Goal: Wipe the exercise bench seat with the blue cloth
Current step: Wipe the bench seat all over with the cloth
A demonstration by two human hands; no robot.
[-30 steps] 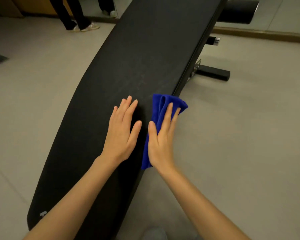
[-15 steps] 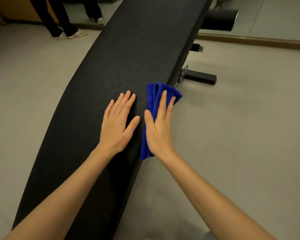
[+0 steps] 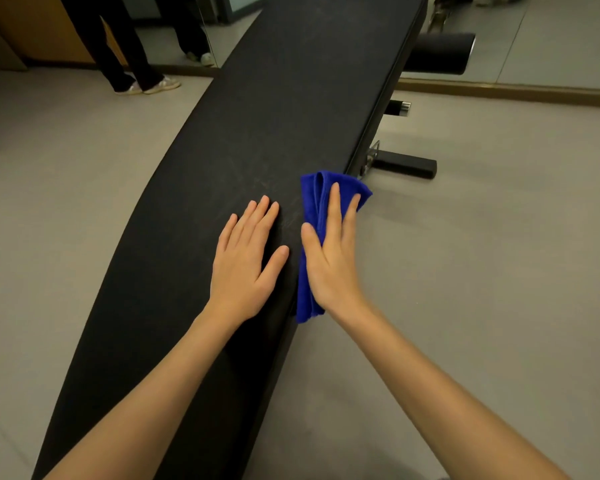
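**Soft cloth pressed flat at the seat's right edge**

Head view. The blue cloth (image 3: pixel 311 199) lies folded into a long strip along the right edge of the black exercise bench seat (image 3: pixel 291 98), about midway up the part that shows. Its far corner hangs just past that edge, over the floor (image 3: pixel 499 254). The right hand (image 3: pixel 329 261) lies flat on top of it, with its fingers (image 3: pixel 334 209) straight and a little spread and the thumb out to the left. Nothing curls round the cloth; palm and fingers only press it down. The left hand (image 3: pixel 245 268) rests palm-down on the bare seat just beside it, fingers straight and close together, holding nothing. It looks like a brace.

The cloth looks like plush microfibre, so it is probably light, soft and limp, with no shape of its own. Pushed from one end it would likely bunch or unfold, so broad pressure across the folded layers suits it. To lift it, a pinch through all layers near the far fold seems best.

The seat appears firm and padded, and its covering is finely textured, with faint pale scuffs ahead of the left hand. That texture should drag on the cloth rather than let it skate. If a stroke drifts right, the overhanging corner could pull the cloth off the edge.
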